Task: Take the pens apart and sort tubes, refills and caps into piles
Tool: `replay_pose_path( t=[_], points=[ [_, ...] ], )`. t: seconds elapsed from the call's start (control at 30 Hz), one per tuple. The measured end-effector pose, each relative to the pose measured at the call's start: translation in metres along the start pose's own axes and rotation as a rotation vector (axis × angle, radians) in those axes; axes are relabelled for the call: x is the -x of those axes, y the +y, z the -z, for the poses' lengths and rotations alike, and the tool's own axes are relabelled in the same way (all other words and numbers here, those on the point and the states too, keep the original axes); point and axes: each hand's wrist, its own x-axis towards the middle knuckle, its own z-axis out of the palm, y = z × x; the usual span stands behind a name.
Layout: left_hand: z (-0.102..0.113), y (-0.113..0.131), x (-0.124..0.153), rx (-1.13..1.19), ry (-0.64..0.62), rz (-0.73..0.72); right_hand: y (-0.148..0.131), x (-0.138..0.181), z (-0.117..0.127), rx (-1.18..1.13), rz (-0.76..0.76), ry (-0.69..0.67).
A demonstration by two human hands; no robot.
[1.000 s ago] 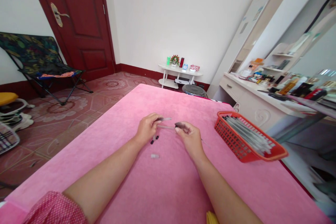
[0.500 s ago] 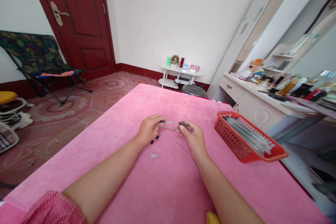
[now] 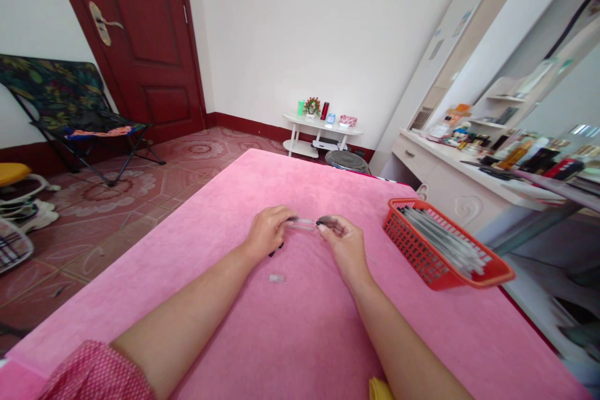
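Observation:
My left hand point(image 3: 267, 232) is closed on one end of a clear pen barrel point(image 3: 305, 223), above the middle of the pink-covered table. Facing it, my right hand point(image 3: 344, 239) pinches a small black pen part point(image 3: 319, 222) at the barrel's other end. Whether the two touch is too blurred to tell. Small black pieces point(image 3: 272, 254) lie under my left hand, partly hidden by it. A short clear cap-like piece point(image 3: 276, 278) rests on the cloth nearer to me. Beside my right wrist lies a thin pale strip point(image 3: 370, 259).
An orange-red plastic basket point(image 3: 407, 244) stands on the pink tabletop point(image 3: 197, 231) at the right, holding many grey, clear sticks point(image 3: 443, 239). Something yellow point(image 3: 380, 389) shows at the near edge. A dresser point(image 3: 450, 181) with bottles is beyond the table's right side.
The clear barrel and the black part in my right hand have come closer together. My left hand has shifted slightly and covers more of the black pieces below.

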Motion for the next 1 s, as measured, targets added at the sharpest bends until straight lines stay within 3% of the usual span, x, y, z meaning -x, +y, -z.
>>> replay_pose_path(
  t=[0.67, 1.0],
  points=[
    [-0.001, 0.004, 0.001, -0.071, -0.043, -0.031, 0.006, 0.004, 0.002, 0.378, 0.234, -0.023],
    [0.002, 0.015, 0.001, -0.096, -0.058, -0.002, -0.003, 0.005, 0.008, 0.548, 0.130, -0.067]
  ],
)
